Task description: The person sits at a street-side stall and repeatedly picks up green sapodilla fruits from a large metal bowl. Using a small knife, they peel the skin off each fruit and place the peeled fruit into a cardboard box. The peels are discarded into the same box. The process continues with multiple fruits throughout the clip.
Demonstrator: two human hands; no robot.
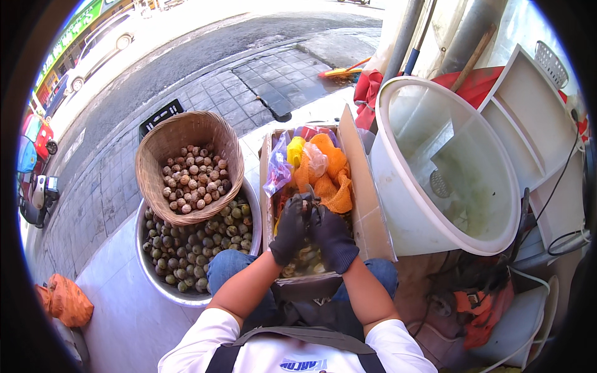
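Both hands wear dark knit gloves and meet over an open cardboard box (368, 205) between my knees. In my left hand (290, 228) is a small brownish walnut (305, 203), mostly covered by the fingers. My right hand (332, 235) is curled close against it. A narrow dark piece (310, 190), perhaps a blade, pokes up between the hands; which hand has it I cannot tell. Below the wrists, cut green husks (310, 261) lie in the box. Orange mesh netting (331, 191), a yellow net (295, 151) and a clear purplish bag (278, 168) fill its far end.
To the left, a wicker basket (151, 154) of shelled-out walnuts (193, 177) rests on a metal basin (255, 205) of green-husked walnuts (186, 252). A big white plastic tub (387, 205) leans at right. Beyond are a broom (343, 72) and paved sidewalk (214, 100). An orange sack (70, 300) sits lower left.
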